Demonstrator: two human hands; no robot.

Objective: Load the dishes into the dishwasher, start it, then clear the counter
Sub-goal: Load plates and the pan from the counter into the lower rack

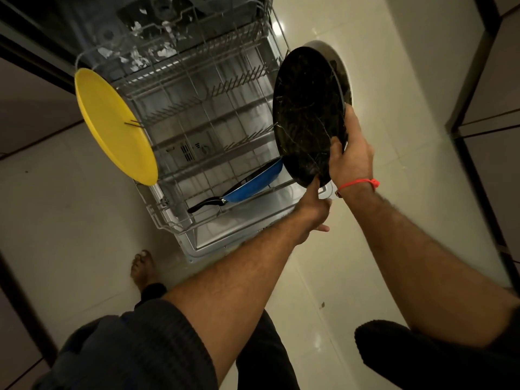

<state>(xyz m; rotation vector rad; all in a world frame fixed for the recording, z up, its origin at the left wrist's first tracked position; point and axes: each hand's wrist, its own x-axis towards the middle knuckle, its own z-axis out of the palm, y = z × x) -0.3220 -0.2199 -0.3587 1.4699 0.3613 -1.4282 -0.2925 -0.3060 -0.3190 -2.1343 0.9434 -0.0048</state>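
One lower rack (197, 130) stands pulled out over the open dishwasher door (213, 237), and it carries three dishes in view: one yellow plate (112, 125), one blue frying pan (253, 178) and one black marbled plate (306, 114). The yellow plate stands on edge, tilted, at the rack's left edge, with two tines showing against its face. The blue frying pan lies tilted along the rack's near edge, its single black handle (206, 204) pointing toward the near left corner. The black marbled plate is upright on edge at the rack's right edge, its lower rim down near the near right corner, just beside the pan; whether it already sits between tines cannot be told. A pale rim behind it may belong to a second dish, but that is unclear. Both hands are on this plate. The right hand (350, 156), with one red thread (358, 182) round the wrist, grips the plate's right rim, thumb curled onto the dark face and fingers behind. The left hand (312, 209) reaches up from below with arm nearly straight, a finger pressed against the plate's bottom rim; its other fingers are curled loosely. One bare foot (143, 270) stands on the pale tiled floor (365, 220) near the door's left corner.
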